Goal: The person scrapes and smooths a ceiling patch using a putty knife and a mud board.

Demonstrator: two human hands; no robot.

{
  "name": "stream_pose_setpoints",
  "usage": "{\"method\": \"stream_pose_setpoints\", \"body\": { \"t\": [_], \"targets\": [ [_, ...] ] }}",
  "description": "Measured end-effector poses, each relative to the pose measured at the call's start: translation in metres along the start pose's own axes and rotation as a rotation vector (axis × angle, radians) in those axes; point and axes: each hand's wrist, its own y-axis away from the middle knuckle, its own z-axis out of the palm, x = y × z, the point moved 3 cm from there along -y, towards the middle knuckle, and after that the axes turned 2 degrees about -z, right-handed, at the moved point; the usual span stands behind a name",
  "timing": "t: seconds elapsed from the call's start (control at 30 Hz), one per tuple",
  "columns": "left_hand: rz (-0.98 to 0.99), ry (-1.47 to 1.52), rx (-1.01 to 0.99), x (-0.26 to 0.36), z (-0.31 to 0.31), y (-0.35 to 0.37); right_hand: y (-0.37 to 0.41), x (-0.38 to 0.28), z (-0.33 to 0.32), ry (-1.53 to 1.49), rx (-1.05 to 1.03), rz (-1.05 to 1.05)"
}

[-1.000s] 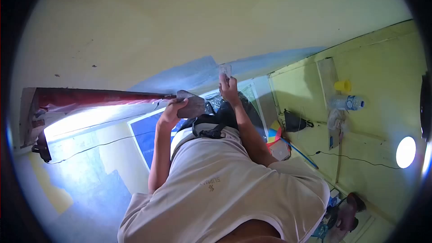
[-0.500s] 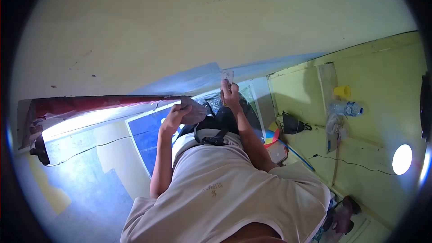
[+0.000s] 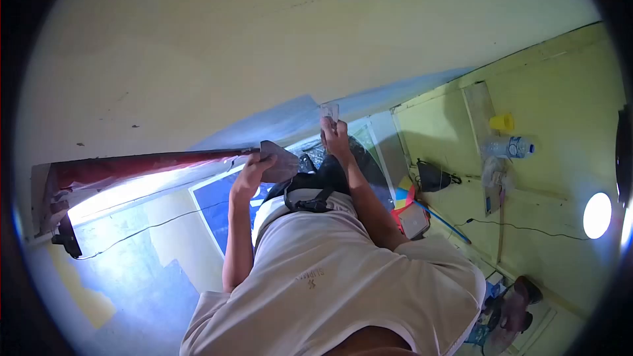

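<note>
My left hand is closed on a flat, greyish plate with angled corners, held low in front of the wall. To its right, my right hand pinches a small, pale, flat scraper. The scraper's far end is at the wall, by the edge of a light blue patch. Whether its edge touches the surface I cannot tell.
A red-lined ledge with a bright light runs at the left. On the right are a yellow cup, a plastic bottle, a black bag and a cable. A blue rod leans below them.
The view has shifted and tilted slightly. Both hands keep their holds, with the plate and the scraper a little further left in view.
</note>
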Motion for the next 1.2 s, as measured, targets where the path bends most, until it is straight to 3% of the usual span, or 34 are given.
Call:
{"method": "stream_pose_setpoints", "body": {
  "t": [0.07,0.17,0.2,0.23,0.3,0.33,0.43,0.47,0.57,0.6,0.7,0.73,0.83,0.97,1.0,1.1,1.2],
  "targets": [
    [0.003,-0.058,-0.009,-0.002,-0.004,-0.003,0.007,-0.042,0.006,-0.033,-0.055,0.050],
    [0.041,-0.151,0.024,-0.015,-0.011,-0.002,0.001,-0.040,0.006,-0.103,-0.136,-0.037],
    [0.005,-0.121,0.017,-0.010,-0.004,0.002,0.004,-0.036,0.003,-0.034,-0.082,0.082],
    [-0.023,-0.093,0.008,-0.005,0.003,0.003,0.005,-0.028,0.002,0.004,-0.041,0.039],
    [0.086,-0.073,0.006,0.007,0.018,0.010,0.005,-0.015,0.000,0.081,0.039,-0.057],
    [0.139,-0.060,0.006,0.010,0.021,0.011,0.008,-0.054,0.009,-0.074,-0.084,0.009],
    [-0.037,-0.157,0.017,0.000,0.011,0.008,0.006,-0.047,0.008,-0.142,-0.105,0.006],
    [-0.077,-0.151,0.010,0.007,0.016,0.015,0.003,-0.028,0.002,0.098,-0.027,-0.107],
    [0.162,-0.171,0.017,0.008,0.017,0.015,0.008,-0.039,0.004,-0.073,-0.047,0.054],
    [0.116,-0.134,-0.001,0.007,0.018,0.015,0.007,-0.064,0.010,-0.080,-0.135,0.009],
    [-0.028,-0.084,0.084,-0.012,-0.001,0.010,0.002,-0.049,0.009,-0.043,-0.090,0.066],
    [0.044,0.005,0.012,-0.004,0.005,0.015,0.007,-0.047,0.009,-0.043,-0.002,0.005],
    [0.135,0.136,0.140,0.001,0.008,0.020,0.009,-0.062,0.011,-0.127,-0.067,0.020],
    [0.131,0.108,0.093,-0.019,-0.014,0.014,0.001,-0.053,0.010,-0.175,-0.077,-0.016],
    [0.123,0.104,0.129,-0.015,-0.008,0.014,0.006,-0.046,0.011,-0.144,0.014,0.097],
    [0.178,0.130,0.093,0.001,0.006,0.022,0.009,-0.050,0.004,-0.006,-0.082,0.051],
    [0.167,0.110,0.155,-0.005,0.007,0.022,0.009,-0.053,0.006,-0.090,-0.126,0.052]
  ]
}}
